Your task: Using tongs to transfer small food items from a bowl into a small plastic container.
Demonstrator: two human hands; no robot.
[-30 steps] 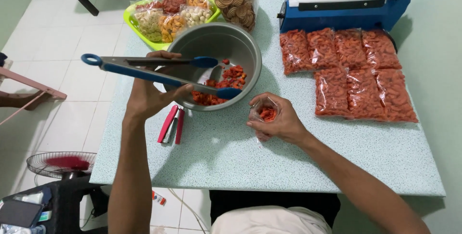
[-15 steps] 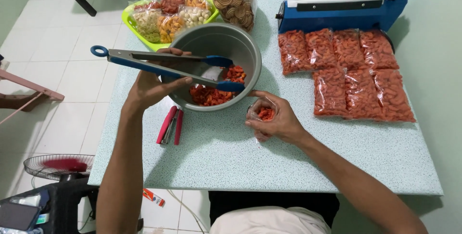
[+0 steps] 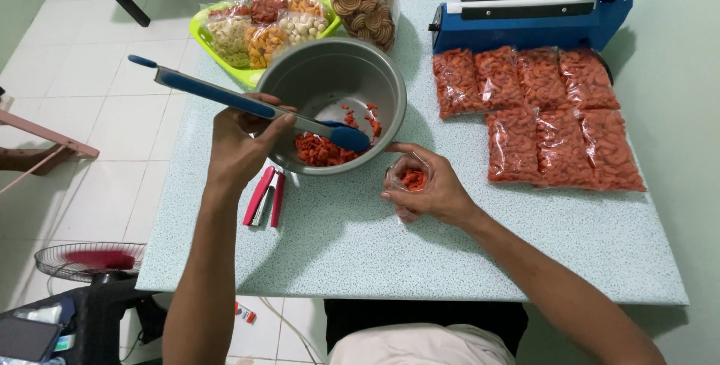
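Note:
My left hand (image 3: 238, 144) grips blue-tipped metal tongs (image 3: 225, 99), whose tips rest among orange-red snack pieces (image 3: 319, 149) at the near side of a metal bowl (image 3: 334, 80). My right hand (image 3: 427, 185) holds a small clear plastic bag (image 3: 411, 179) open on the table, just right of the bowl's rim. A few orange-red pieces lie inside the bag. The bowl is tipped toward me.
Several sealed bags of the orange-red snack (image 3: 544, 114) lie in rows at the right. A blue heat sealer (image 3: 529, 16) stands behind them. A green tray of mixed snack bags (image 3: 259, 27) and a bag of round crackers (image 3: 366, 1) sit at the back. A red stapler (image 3: 264, 196) lies near the left edge.
The tongs have closed and dipped into the snack pieces at the bowl's near side. My right hand and the small bag have stayed in place.

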